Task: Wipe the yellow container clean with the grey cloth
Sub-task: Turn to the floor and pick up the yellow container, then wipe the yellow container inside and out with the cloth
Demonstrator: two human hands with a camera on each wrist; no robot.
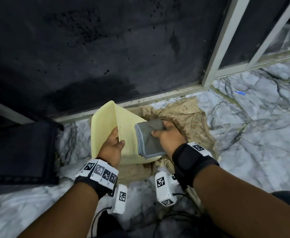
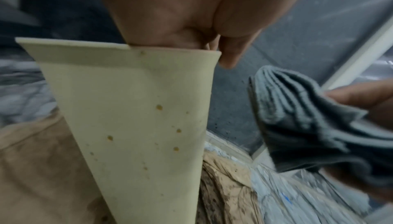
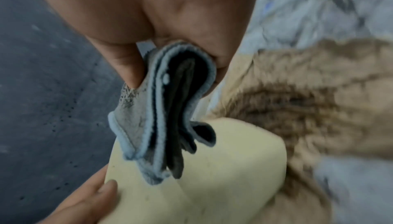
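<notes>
The pale yellow container [image 1: 106, 121] is tilted over a tan sheet on the floor. My left hand [image 1: 112, 145] grips its near rim, thumb outside and fingers inside. Brown specks dot the container's outer wall [image 2: 138, 126]. My right hand [image 1: 168, 134] pinches a folded grey cloth [image 1: 147, 140] against that wall. In the right wrist view the folded grey cloth [image 3: 161, 118] hangs from thumb and fingers just above the yellow container [image 3: 212, 168]. In the left wrist view the cloth [image 2: 308, 126] appears slightly apart from the wall.
A crumpled, stained tan sheet [image 1: 183, 110] lies on the marble floor [image 1: 261, 126]. A dark speckled wall [image 1: 89, 48] rises behind, with a grey metal frame [image 1: 218, 48] at right. A black crate [image 1: 20, 152] sits at left. A small blue scrap [image 1: 240, 92] lies far right.
</notes>
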